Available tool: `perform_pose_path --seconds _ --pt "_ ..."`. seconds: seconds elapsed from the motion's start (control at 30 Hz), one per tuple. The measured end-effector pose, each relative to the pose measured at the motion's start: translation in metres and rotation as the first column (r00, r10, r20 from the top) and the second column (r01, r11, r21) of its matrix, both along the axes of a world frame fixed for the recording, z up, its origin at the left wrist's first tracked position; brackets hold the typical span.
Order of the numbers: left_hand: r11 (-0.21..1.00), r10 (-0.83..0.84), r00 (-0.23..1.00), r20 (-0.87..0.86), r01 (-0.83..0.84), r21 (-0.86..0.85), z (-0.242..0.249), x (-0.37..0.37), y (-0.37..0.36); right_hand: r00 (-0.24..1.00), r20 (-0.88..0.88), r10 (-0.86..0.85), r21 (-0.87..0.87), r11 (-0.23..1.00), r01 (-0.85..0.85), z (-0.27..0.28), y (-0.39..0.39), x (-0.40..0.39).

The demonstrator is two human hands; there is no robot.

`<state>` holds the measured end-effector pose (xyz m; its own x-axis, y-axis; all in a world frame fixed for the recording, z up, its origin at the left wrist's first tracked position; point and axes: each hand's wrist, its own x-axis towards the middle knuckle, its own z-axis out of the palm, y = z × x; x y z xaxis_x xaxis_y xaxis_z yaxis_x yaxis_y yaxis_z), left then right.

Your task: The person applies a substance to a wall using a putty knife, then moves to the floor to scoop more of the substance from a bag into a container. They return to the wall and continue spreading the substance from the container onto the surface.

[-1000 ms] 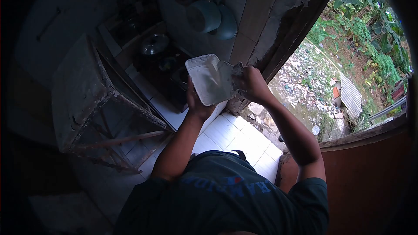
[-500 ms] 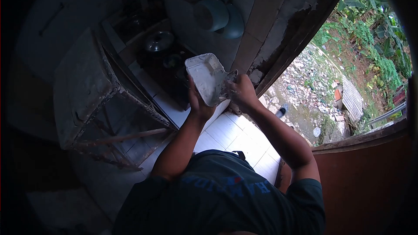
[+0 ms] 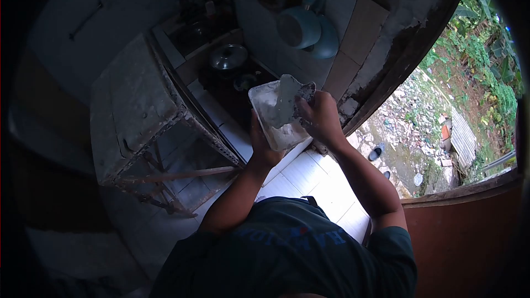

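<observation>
My left hand [image 3: 266, 144] supports a white, roughly rectangular plastic tub [image 3: 259, 98] from its left side and below, tilted toward me. Pale paste is smeared over the inside. In my right hand [image 3: 323, 118] is a flat scraper [image 3: 287, 98], its broad greyish blade held across the tub's opening. My right fingers are closed round the scraper's near end, which looks caked with dried residue. Both hands are out in front of my chest, above the tiled floor.
A worn stand with a stained top [image 3: 135, 96] is on the left. Behind the tub are a dark stove [image 3: 218, 85] and a metal lid [image 3: 228, 57]. Pans [image 3: 298, 27] hang on the wall. To the right, a doorway opens onto rubble-strewn ground [image 3: 406, 127].
The scraper's blade has come up into view across the tub, having been low at its right side. My view has shifted, so the surroundings appear further right and lower.
</observation>
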<state>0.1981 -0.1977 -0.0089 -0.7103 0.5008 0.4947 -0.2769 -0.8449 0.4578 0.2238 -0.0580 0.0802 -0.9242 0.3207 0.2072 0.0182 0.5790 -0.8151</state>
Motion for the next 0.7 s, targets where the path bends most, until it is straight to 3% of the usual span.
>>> perform_pose_path --seconds 0.1,0.17,0.2,0.23,0.27,0.3,0.33,0.37,0.4,0.43,0.5,0.53,0.57,0.6,0.63,0.7 --pt "0.982 0.154 0.988 -0.012 -0.154 -0.107 -0.003 -0.004 -0.014 0.991 -0.101 0.085 0.129 0.989 -0.072 0.018 -0.013 0.005" --pt "0.920 0.304 0.911 -0.278 -0.356 -0.161 0.001 -0.003 -0.022 0.992 -0.059 0.107 0.093 0.990 -0.102 0.022 -0.019 0.001" --pt "0.913 0.325 0.906 -0.273 -0.375 -0.158 0.004 -0.002 -0.025 0.990 -0.054 0.129 0.096 0.988 -0.123 0.020 -0.021 -0.003" --pt "0.970 0.213 0.977 0.019 -0.209 -0.122 0.007 -0.001 -0.027 0.986 -0.082 0.148 0.084 0.986 -0.141 0.015 -0.023 -0.008" --pt "0.998 0.061 0.952 0.299 -0.054 -0.031 0.007 0.001 -0.029 0.980 -0.109 0.166 0.069 0.985 -0.159 0.009 -0.025 -0.012" --pt "0.997 0.081 0.949 0.304 -0.076 -0.030 0.001 0.002 -0.032 0.977 -0.104 0.187 0.070 0.981 -0.181 0.004 -0.027 -0.015" --pt "0.805 0.458 0.869 -0.185 -0.494 -0.329 -0.010 0.002 -0.036 0.964 -0.035 0.264 0.171 0.952 -0.254 -0.003 -0.030 -0.018" --pt "0.389 0.518 0.511 -0.686 -0.855 -0.343 -0.017 0.004 -0.039 0.943 0.037 0.332 0.266 0.906 -0.330 -0.012 -0.031 -0.022" --pt "0.354 0.535 0.477 -0.697 -0.876 -0.327 -0.018 0.004 -0.041 0.888 -0.032 0.459 0.413 0.815 -0.407 -0.021 -0.028 -0.027" --pt "0.335 0.548 0.465 -0.695 -0.884 -0.327 -0.025 0.008 -0.043 0.877 -0.030 0.479 0.414 0.805 -0.426 -0.027 -0.024 -0.027" --pt "0.098 0.554 0.277 -0.785 -0.958 -0.269 -0.034 0.018 -0.041 0.909 0.130 0.396 0.343 0.842 -0.416 0.000 -0.030 -0.018" --pt "0.066 0.569 0.257 -0.781 -0.961 -0.268 -0.034 0.028 -0.037 0.895 0.133 0.426 0.348 0.825 -0.445 0.008 -0.028 -0.014" --pt "0.509 0.726 0.628 -0.279 -0.764 -0.397 -0.019 0.041 -0.032 0.884 0.064 0.464 0.342 0.821 -0.456 0.015 -0.027 -0.012" --pt "0.861 0.507 0.812 0.288 -0.465 -0.204 -0.011 0.051 -0.028 0.865 -0.005 0.501 0.333 0.817 -0.471 0.021 -0.027 -0.010" --pt "0.841 0.541 0.789 0.292 -0.501 -0.205 -0.016 0.055 -0.029 0.843 -0.001 0.538 0.332 0.795 -0.507 0.025 -0.027 -0.009" --pt "0.960 0.209 0.782 0.587 -0.278 0.029 -0.033 0.064 -0.034 0.742 0.045 0.668 0.149 0.730 -0.667 0.027 -0.029 -0.005"
